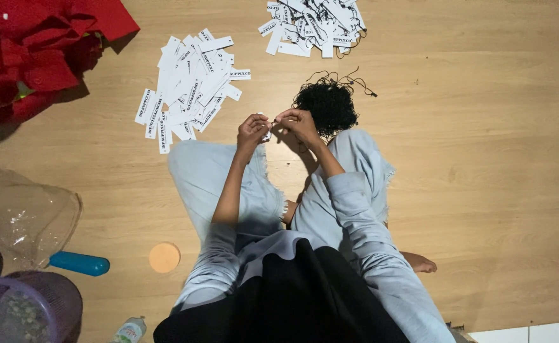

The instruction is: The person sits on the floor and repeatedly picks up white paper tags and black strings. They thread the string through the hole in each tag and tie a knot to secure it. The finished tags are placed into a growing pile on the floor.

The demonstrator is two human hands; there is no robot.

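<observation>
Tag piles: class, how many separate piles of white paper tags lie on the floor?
2. One tag pile lies left of the hands; another tag pile, already strung, lies at the top edge, partly cut off, so more may be hidden.

My left hand (252, 129) and right hand (297, 121) meet over my knees, pinching one small white paper tag (266, 134). Beyond them lies the tangled black string bundle (327, 105); the loose white tag pile (187, 89) lies left of it.

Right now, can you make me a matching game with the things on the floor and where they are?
Things:
1. red cloth
2. black string bundle
3. blue handle
4. orange disc

Places:
A. just beyond the two hands
B. top left corner
C. beside the person's left knee
D. next to the clear plastic bag

Pairs: 1-B, 2-A, 3-D, 4-C
</observation>
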